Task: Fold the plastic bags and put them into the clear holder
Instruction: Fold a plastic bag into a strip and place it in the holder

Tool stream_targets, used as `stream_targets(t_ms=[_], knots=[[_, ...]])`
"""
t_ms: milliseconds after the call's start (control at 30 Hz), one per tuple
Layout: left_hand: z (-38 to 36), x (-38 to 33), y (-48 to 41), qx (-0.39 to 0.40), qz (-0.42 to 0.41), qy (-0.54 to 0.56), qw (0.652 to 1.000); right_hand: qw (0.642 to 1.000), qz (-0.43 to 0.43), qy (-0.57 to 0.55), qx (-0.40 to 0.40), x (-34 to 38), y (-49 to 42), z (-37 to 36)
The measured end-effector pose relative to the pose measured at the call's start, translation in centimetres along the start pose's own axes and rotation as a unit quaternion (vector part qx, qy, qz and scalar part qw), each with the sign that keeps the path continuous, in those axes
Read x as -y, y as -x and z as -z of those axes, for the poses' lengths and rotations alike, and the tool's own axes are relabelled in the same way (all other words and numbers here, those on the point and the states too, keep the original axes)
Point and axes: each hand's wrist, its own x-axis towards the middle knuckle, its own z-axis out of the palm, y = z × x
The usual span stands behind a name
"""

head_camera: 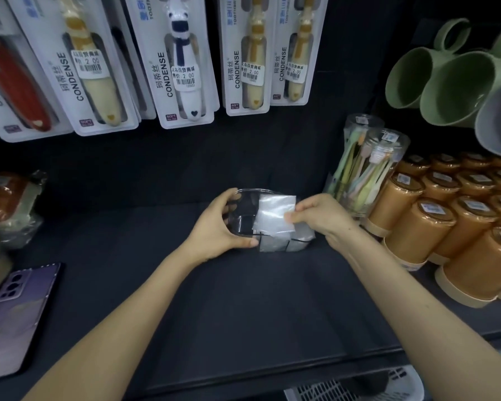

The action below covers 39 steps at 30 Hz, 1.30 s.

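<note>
A clear holder (243, 204) sits on the dark shelf near its middle. My left hand (214, 227) grips its left side, thumb at the front and fingers over the rim. A folded whitish plastic bag (274, 211) stands partly inside the holder's right half, its top above the rim. My right hand (318, 217) pinches the bag's right edge between thumb and fingers. More folded plastic (272, 244) shows through the holder's front wall below.
Packaged toothbrushes (182, 62) hang along the back. Clear tubes of toothbrushes (362, 166), orange cups (434, 224) and green mugs (434, 82) crowd the right. A phone (15, 311) lies at the left, wrapped goods (6, 204) behind it. A white basket (359, 386) sits below the shelf edge.
</note>
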Motion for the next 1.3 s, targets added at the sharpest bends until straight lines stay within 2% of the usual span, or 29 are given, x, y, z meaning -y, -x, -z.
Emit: stream_targets(t_ms=[67,167,233,300,400,567,667,933,1033,1100,1300], knots=[[0.3,0.1,1.3,-0.009,-0.008,-0.003,1.000,0.995,0.023,0.095,-0.036,-0.4,0.4,-1.1],[0.5,0.2,3.4,-0.017,-0.017,-0.007,1.000,0.959,0.085,0.248,-0.109,-1.0,1.9,-3.0],[0.6,0.2,4.7,-0.024,-0.021,-0.010,0.999,0.932,0.160,0.273,-0.177,-1.5,2.9,-4.1],[0.7,0.2,5.9,-0.030,-0.023,-0.016,0.999,0.918,0.194,0.275,-0.211,-2.0,3.6,-4.9],[0.7,0.0,7.3,-0.037,-0.027,-0.020,0.999,0.909,0.211,0.274,-0.232,-2.8,4.5,-5.4],[0.8,-0.4,8.7,-0.028,-0.026,-0.030,0.999,0.845,0.350,0.326,-0.239,-3.1,6.0,-5.0],[1.0,-0.5,9.3,-0.022,-0.032,-0.038,0.998,0.820,0.362,0.391,-0.209,-3.3,6.2,-4.6],[0.7,-0.6,10.1,-0.027,-0.034,-0.045,0.998,0.844,0.252,0.467,-0.080,-2.6,5.7,-5.3],[0.7,-0.7,10.0,-0.028,-0.034,-0.041,0.998,0.827,0.256,0.498,-0.056,-2.2,5.7,-5.1],[0.8,-0.7,10.0,-0.023,-0.034,-0.037,0.998,0.831,0.256,0.491,-0.057,-2.0,5.9,-4.4],[0.8,-0.8,9.7,-0.007,-0.040,-0.036,0.999,0.862,0.287,0.398,-0.124,-2.5,6.0,-3.7]])
